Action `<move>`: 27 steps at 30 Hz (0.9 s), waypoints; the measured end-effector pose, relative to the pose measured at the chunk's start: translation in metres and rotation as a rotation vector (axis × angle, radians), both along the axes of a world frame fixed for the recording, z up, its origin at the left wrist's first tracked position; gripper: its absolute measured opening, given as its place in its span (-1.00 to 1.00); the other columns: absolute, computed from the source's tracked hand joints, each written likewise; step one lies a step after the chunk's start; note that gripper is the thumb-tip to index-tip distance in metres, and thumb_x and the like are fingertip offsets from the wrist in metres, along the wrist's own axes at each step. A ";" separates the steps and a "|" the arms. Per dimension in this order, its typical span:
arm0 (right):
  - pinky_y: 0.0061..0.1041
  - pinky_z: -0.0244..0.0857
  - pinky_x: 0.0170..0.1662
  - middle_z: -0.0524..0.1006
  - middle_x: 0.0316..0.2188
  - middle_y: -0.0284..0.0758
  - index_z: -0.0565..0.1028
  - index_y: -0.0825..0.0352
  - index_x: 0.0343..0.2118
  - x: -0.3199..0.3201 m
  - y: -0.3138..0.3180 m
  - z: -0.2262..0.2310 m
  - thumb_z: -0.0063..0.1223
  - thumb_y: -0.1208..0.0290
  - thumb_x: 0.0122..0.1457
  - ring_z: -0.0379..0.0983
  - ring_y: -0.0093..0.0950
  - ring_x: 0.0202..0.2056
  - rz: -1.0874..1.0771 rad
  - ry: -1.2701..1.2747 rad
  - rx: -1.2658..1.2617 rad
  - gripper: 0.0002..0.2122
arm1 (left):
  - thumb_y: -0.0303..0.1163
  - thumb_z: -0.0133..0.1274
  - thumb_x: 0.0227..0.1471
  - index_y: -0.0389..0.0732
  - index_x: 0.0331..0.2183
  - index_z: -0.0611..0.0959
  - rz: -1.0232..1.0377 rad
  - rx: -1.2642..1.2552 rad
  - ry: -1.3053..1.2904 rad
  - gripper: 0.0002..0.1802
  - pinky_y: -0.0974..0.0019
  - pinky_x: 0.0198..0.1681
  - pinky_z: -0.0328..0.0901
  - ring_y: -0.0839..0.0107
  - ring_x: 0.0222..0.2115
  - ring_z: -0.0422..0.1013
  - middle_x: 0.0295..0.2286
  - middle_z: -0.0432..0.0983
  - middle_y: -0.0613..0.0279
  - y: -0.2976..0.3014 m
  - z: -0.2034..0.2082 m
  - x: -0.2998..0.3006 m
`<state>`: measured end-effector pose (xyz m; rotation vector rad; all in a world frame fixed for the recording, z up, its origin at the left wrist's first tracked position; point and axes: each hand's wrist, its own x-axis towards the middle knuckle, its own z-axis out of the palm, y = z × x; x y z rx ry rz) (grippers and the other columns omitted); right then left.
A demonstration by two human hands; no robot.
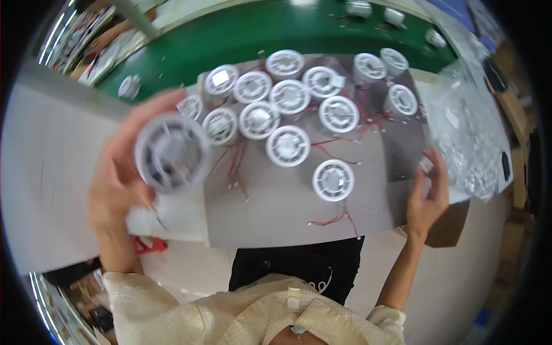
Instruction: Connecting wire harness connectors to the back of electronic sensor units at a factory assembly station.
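Observation:
My left hand point(115, 167) is raised at the left, its fingers wrapped round a round white housing point(198, 152) with a spoked, ring-like face and a thin wire hanging below. That housing is slightly blurred. At the right, my right hand point(428, 201) pinches a small whitish square piece point(425, 164) between thumb and fingertips, close to a clear plastic bag point(468, 138). Between my hands, several similar white housings stand face up on a grey mat point(247, 221). One housing point(333, 180) sits apart near the front, its red and black wires trailing towards me.
Behind the mat runs a green surface point(218, 43), with a few more housings point(130, 86) on it. Another person's hand point(103, 41) shows at the far left. A brown cardboard box point(448, 227) is below the right table edge, and a grey post point(133, 16) rises at the back left.

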<state>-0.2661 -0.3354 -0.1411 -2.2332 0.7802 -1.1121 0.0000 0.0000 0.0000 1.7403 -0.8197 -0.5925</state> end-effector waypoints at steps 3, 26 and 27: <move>-0.63 0.25 -0.17 0.51 -0.10 -0.24 0.53 0.44 -0.03 0.003 0.036 0.024 0.07 0.71 0.14 0.39 -0.52 -0.15 0.078 -0.019 0.007 -0.70 | 0.00 0.52 -0.41 -0.37 0.11 0.44 0.158 -0.117 0.117 0.09 0.27 0.14 0.23 0.33 0.08 0.33 0.06 0.37 0.12 0.018 -0.036 -0.054; -0.50 0.37 -0.12 0.58 -0.19 -0.16 0.58 0.43 -0.23 0.041 0.178 0.035 0.20 0.72 0.01 0.51 -0.39 -0.17 0.667 0.037 0.517 -0.77 | -0.29 0.38 -0.26 -0.22 0.12 0.48 0.039 0.158 -0.583 -0.16 0.09 0.18 0.20 -0.01 0.16 0.27 0.13 0.37 0.04 0.060 -0.117 -0.092; -0.50 0.38 -0.13 0.59 -0.19 -0.17 0.58 0.42 -0.23 0.042 0.180 0.035 0.20 0.72 0.01 0.51 -0.39 -0.18 0.678 0.047 0.489 -0.77 | -0.35 0.36 -0.23 -0.21 0.10 0.51 0.077 0.122 -0.514 -0.23 0.12 0.14 0.25 0.01 0.12 0.31 0.11 0.39 0.04 0.060 -0.122 -0.095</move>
